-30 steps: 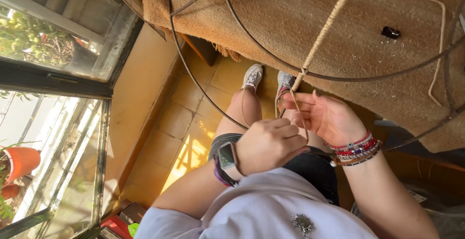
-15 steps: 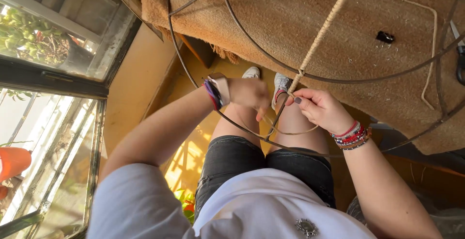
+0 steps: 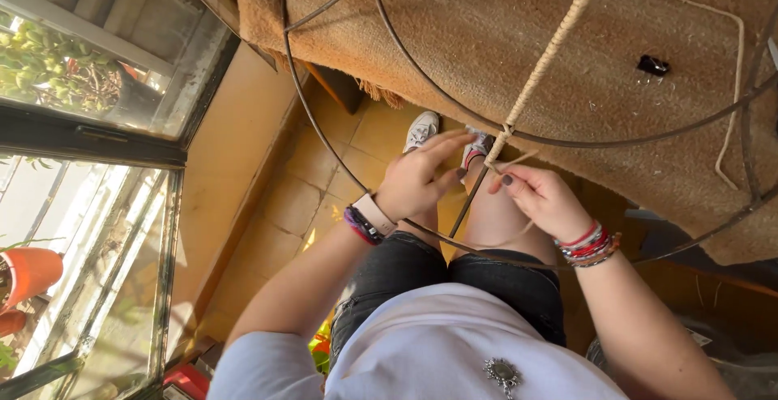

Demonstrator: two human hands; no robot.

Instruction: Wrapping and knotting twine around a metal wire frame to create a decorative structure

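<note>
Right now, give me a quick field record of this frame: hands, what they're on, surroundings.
left hand: fingers extended at the cord-wrapped junction of the wire frame
right hand: fingers pinching the tan cord just below the knot
cord: wound up along one frame spoke, loose end between the hands
frame: dark metal rings and spokes, over the lap
wrists: watch on left, beaded bracelets on right
backdrop: brown blanket, tiled floor, window at left
</note>
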